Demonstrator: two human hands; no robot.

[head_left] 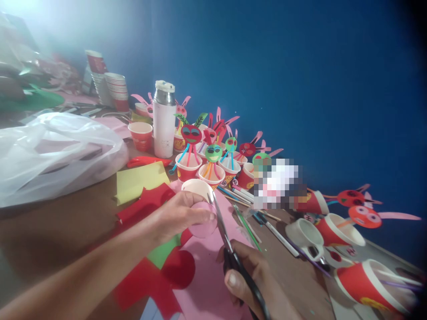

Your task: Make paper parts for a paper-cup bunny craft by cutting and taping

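Note:
My left hand (187, 212) pinches a round piece of pink paper (202, 229) between thumb and fingers. In my right hand (250, 275) is a pair of scissors (224, 231) with black handles, its blades pointing away from me and slightly parted beside the pink circle's right edge. Below them lies a larger pink sheet (207, 275). Red paper pieces (147, 284), one with a round shape, and a bit of green paper (164, 251) lie left of it. Just beyond my left hand stands an open paper cup (196, 189).
Several red cups with paper-face figures (191, 134) stand along the blue wall. A white flask (164, 120), stacked cups (116, 91) and a plastic bag (60, 155) are at the left. Pens (278, 234) and a white mug (305, 240) lie rightward. Yellow paper (142, 180) lies beyond the red pieces.

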